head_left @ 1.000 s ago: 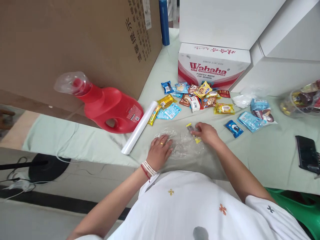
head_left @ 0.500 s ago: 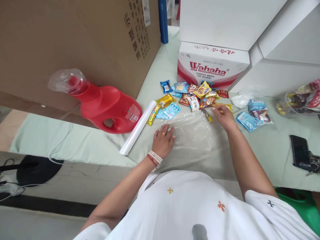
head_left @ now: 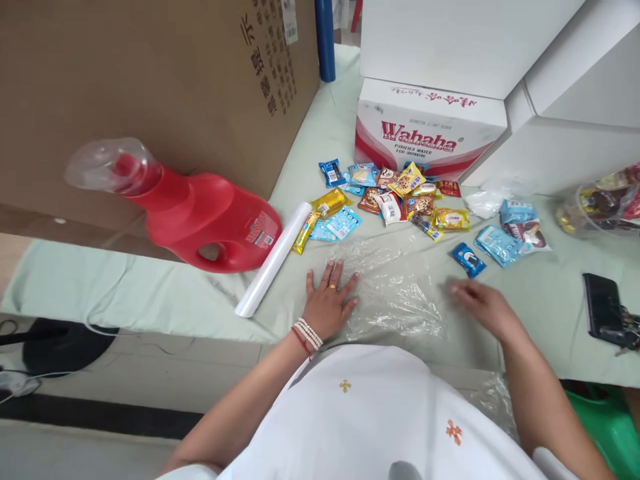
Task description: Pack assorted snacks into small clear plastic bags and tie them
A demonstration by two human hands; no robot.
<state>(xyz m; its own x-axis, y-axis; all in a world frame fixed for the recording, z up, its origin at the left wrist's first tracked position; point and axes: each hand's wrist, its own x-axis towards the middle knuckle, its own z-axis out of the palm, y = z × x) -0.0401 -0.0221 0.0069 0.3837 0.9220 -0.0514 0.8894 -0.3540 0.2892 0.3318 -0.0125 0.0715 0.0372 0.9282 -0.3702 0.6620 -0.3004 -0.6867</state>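
Note:
My left hand [head_left: 330, 300] lies flat with its fingers spread, at the left edge of a clear plastic sheet or bag [head_left: 395, 293] on the green cloth. A blue snack packet [head_left: 467, 259] lies just beyond my right hand [head_left: 483, 305]. That hand is over the cloth with its fingertips pointing left and smeared by motion, so their grip is unclear. Farther back is a loose pile of small snack packets, among them a yellow cookie packet [head_left: 407, 179], a yellow cake packet [head_left: 450, 219] and a narrow blue-and-yellow packet [head_left: 425, 227].
A red detergent jug [head_left: 215, 223] and a white film roll [head_left: 274, 260] lie to the left, beside a large brown carton [head_left: 150, 80]. Behind the snacks stands a Wahaha box [head_left: 430, 130]. On the right are light-blue packets [head_left: 500, 245], a clear tub [head_left: 595, 207] and a phone [head_left: 603, 305].
My right hand has moved back toward me and right, away from the snack pile, uncovering the yellow cake packet and the blue packet. More clear plastic shows by my shirt at the right.

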